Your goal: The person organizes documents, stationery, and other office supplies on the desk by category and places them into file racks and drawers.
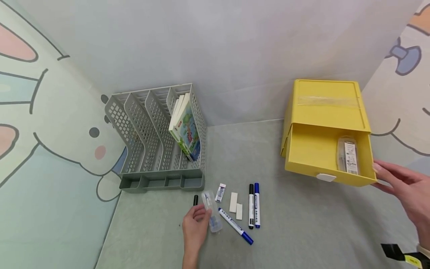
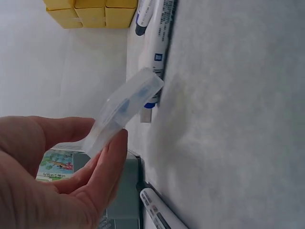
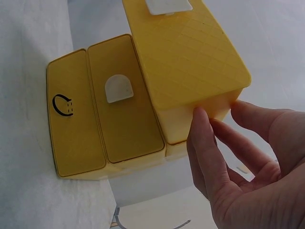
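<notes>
In the head view, my left hand [image 1: 196, 228] pinches a clear plastic case [image 1: 212, 212] with something blue inside. The left wrist view has this case [image 2: 126, 107] tilted between thumb and fingers, above the tabletop. On the right, my right hand [image 1: 408, 186] grips the side wall of a pulled-out yellow drawer [image 1: 310, 149] near its front corner. From the right wrist view, thumb and fingertips touch that drawer [image 3: 190, 62] at its rim and side. Inside it lies another clear case [image 1: 341, 155] with a white label.
Blue and black markers [image 1: 251, 205] lie mid-table beside white blocks [image 1: 233, 202] and a small wrapped eraser [image 1: 220, 192]. A black-capped marker [image 1: 195, 200] is partly hidden by my left hand. A grey file rack [image 1: 161, 179] holding books [image 1: 186, 130] stands at the back left.
</notes>
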Action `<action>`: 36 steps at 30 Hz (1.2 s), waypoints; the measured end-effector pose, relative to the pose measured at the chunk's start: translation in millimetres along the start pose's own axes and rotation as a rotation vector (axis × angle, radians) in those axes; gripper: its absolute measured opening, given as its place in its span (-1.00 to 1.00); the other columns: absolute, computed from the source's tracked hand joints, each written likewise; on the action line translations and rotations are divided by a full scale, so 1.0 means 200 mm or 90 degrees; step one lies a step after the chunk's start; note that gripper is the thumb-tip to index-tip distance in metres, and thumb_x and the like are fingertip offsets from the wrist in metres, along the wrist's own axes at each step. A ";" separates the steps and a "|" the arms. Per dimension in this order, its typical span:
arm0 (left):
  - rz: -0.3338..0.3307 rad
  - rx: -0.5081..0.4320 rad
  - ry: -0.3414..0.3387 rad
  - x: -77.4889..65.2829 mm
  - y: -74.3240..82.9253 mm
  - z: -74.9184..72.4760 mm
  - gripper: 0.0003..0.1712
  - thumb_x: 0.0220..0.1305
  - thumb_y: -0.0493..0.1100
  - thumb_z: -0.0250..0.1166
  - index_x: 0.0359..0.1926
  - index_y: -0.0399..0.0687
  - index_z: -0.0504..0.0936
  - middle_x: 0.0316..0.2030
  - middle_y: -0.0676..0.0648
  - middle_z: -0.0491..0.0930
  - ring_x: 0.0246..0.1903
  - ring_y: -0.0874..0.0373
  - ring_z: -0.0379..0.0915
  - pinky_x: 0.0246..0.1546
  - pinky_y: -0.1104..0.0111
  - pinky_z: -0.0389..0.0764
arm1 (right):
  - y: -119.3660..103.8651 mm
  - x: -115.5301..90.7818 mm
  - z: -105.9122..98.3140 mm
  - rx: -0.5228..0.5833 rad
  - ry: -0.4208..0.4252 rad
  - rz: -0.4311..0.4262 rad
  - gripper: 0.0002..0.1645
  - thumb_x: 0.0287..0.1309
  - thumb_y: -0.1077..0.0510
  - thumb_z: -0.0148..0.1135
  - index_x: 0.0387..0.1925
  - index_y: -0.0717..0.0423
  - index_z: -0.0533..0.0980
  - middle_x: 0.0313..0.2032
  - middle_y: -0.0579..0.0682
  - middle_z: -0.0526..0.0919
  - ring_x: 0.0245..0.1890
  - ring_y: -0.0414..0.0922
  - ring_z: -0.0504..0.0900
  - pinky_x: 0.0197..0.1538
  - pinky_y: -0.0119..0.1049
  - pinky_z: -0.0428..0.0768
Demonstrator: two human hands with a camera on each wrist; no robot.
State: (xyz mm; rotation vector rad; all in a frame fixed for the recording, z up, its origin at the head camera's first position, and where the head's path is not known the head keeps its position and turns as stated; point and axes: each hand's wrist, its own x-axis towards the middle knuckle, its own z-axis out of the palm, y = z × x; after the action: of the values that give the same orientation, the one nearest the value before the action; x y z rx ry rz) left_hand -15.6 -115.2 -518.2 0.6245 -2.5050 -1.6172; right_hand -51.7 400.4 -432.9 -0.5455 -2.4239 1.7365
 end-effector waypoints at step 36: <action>0.066 -0.276 -0.225 0.07 0.47 0.18 -0.54 0.22 -0.29 0.50 0.10 -0.37 0.62 -0.15 -0.23 0.66 -0.22 0.09 0.66 -0.26 0.28 0.75 | -0.01 -0.02 0.00 -0.007 -0.007 0.004 -0.60 0.41 0.06 0.28 0.20 -0.40 0.61 -0.23 -0.68 0.52 -0.42 -0.52 0.58 -0.41 -0.63 0.56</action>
State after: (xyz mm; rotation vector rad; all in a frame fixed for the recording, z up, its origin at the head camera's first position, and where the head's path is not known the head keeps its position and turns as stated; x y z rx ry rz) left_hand -66.7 -56.7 -452.4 0.1653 -2.2161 -2.2948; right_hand -49.2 398.5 -430.9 -0.5480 -2.4430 1.7339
